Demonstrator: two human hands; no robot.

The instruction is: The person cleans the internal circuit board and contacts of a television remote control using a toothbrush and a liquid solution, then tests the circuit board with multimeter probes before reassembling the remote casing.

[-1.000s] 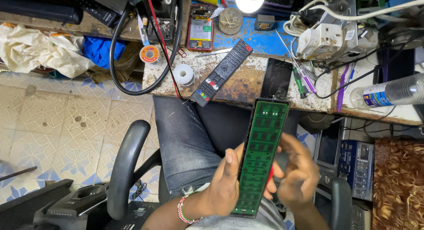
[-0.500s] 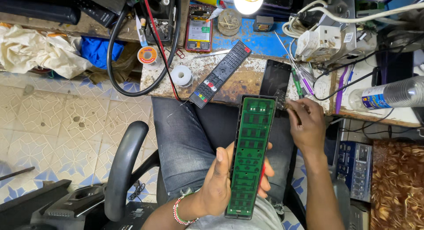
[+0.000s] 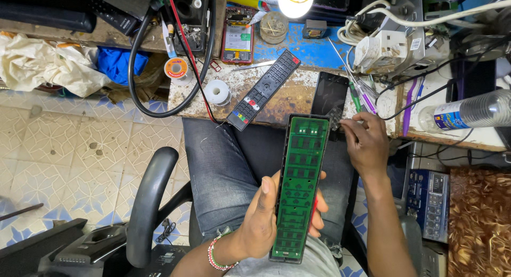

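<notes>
- Your left hand (image 3: 261, 224) has its grip closed around the opened remote control (image 3: 298, 189), thumb on the left edge and fingers wrapped behind; it sits over your lap, near you, with its far end reaching the counter (image 3: 290, 98) edge.
- That remote is already stripped: the green circuit board (image 3: 299, 186) lies bare inside the dark back shell, with no keypad or front cover on it.
- Your right hand (image 3: 367, 144) is at the near edge of the counter, right of the board's far end. Its fingertips are pinched together on something small; what it is cannot be made out.
- Just beside that hand lies a dark flat panel (image 3: 330, 96), and right of it a cluster of screwdrivers (image 3: 355, 93) with green and purple handles.
- A second, fully assembled black remote (image 3: 263, 89) lies diagonally on the counter to the left, apart from both hands.
- Far left of it sit 2 solder spools (image 3: 217, 91), 1 white and 1 orange.
- Judging from this, the opening-up is done and the board is exposed; any work on the board and the whole reassembly look to be left.
- A lit bulb (image 3: 295, 0) hangs at the far edge, and a plastic bottle (image 3: 468, 113) lies on the right.
</notes>
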